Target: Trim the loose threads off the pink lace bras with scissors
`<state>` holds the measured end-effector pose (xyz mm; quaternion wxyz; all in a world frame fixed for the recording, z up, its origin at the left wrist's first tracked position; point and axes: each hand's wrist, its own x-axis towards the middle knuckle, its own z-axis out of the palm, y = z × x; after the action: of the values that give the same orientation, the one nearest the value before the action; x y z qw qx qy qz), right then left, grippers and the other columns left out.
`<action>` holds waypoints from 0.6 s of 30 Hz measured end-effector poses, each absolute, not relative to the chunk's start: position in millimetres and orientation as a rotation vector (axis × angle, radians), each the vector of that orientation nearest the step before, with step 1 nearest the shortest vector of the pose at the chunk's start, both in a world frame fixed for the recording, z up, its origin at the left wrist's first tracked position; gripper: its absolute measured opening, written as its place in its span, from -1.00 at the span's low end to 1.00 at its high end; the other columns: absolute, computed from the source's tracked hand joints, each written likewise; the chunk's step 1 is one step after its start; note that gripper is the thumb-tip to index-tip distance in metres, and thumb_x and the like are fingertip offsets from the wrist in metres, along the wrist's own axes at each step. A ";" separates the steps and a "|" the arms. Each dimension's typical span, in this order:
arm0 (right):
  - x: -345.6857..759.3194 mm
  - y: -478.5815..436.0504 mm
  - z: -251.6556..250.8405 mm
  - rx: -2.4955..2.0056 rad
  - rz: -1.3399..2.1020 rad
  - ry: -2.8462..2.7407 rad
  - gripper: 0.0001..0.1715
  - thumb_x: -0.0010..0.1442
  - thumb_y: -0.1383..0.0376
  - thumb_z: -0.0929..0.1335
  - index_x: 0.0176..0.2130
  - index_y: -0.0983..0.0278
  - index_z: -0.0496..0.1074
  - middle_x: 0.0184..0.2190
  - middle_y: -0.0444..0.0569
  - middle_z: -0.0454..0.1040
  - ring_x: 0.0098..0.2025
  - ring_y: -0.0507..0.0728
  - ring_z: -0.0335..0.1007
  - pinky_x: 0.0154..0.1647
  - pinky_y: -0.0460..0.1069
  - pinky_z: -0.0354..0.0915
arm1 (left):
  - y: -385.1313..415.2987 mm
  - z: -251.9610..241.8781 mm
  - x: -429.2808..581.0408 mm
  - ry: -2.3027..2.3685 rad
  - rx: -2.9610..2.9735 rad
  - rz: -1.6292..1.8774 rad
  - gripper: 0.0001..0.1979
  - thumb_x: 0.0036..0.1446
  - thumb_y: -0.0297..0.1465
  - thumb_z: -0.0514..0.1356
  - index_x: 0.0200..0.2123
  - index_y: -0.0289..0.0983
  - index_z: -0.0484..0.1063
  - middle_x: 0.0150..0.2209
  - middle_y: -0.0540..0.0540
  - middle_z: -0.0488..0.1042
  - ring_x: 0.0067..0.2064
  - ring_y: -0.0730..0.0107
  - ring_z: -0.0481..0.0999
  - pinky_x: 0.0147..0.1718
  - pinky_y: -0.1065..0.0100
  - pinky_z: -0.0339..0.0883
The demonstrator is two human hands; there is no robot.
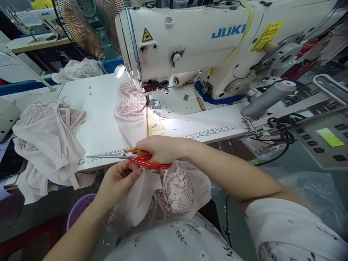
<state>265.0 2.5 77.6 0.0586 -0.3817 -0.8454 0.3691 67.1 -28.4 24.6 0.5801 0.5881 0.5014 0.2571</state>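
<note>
My right hand (165, 146) is closed round red-handled scissors (157, 165), whose blades point left above the table edge. A slim orange item (131, 149), its kind unclear, also shows at those fingers. Just below, my left hand (116, 183) pinches the edge of a pale pink lace bra (179, 190) between thumb and fingers. That bra hangs over my lap, its cups facing up. Another pale lace bra piece (132, 108) lies at the needle of the sewing machine (185, 40), beside a yellowish patch (154, 125) on the table.
A stack of bra pieces (49, 141) overhangs the table's left edge. More lace pieces (78, 69) lie behind, near a fan (91, 25). A wooden-handled tool (200, 103) rests under the machine arm. A control panel (323, 136) stands right; a purple basket (80, 208) sits below left.
</note>
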 end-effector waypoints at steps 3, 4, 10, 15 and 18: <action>265.3 2.2 77.6 -1.153 1.108 -2.567 -0.72 0.04 0.38 0.31 -0.51 0.23 0.05 -0.51 -0.17 0.24 -0.49 0.01 0.10 -0.51 -0.07 0.00 | -27.2 21.8 66.0 1.180 1.352 0.601 -0.71 -0.08 -0.18 0.33 -0.46 -0.29 0.44 -0.48 -0.02 0.46 -0.44 0.41 0.38 -0.45 0.44 0.26; 265.3 2.0 77.5 -1.155 1.106 -2.566 -0.71 0.04 0.38 0.31 -0.51 0.23 0.05 -0.51 -0.17 0.25 -0.49 0.01 0.11 -0.51 -0.07 0.01 | -27.0 20.9 65.7 1.178 1.340 0.609 -0.70 -0.09 -0.17 0.34 -0.44 -0.29 0.44 -0.46 -0.03 0.47 -0.42 0.39 0.40 -0.43 0.43 0.28; 264.6 0.6 71.5 -1.098 1.113 -2.510 -0.72 0.05 0.37 0.31 -0.50 0.23 0.06 -0.51 -0.16 0.26 -0.49 0.02 0.12 -0.52 -0.07 0.02 | -28.0 17.0 65.5 1.079 1.265 0.593 -0.69 -0.03 -0.21 0.33 -0.26 -0.26 0.47 -0.31 -0.08 0.54 -0.24 0.29 0.47 -0.24 0.36 0.34; 262.9 -14.0 57.5 -1.191 1.147 -2.211 -0.72 0.06 0.33 0.34 -0.47 0.23 0.09 -0.50 -0.16 0.29 -0.50 0.02 0.17 -0.52 -0.09 0.07 | -31.5 17.1 65.2 1.087 1.228 0.659 -0.75 -0.01 -0.21 0.31 -0.40 -0.28 0.46 -0.40 -0.04 0.50 -0.34 0.38 0.44 -0.33 0.42 0.30; 265.7 -37.7 46.0 -1.275 1.167 -1.811 -0.81 0.14 0.25 0.31 -0.31 0.23 0.16 -0.42 -0.14 0.35 -0.47 0.03 0.24 -0.48 -0.08 0.17 | -33.4 17.4 60.8 1.144 1.100 0.679 -0.70 -0.02 -0.17 0.30 -0.49 -0.29 0.37 -0.55 0.04 0.38 -0.54 0.53 0.30 -0.55 0.51 0.16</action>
<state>265.7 -37.7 46.0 0.3138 -0.4836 -0.6869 0.4425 60.8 -33.4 17.4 0.6502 0.4843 0.5034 0.2988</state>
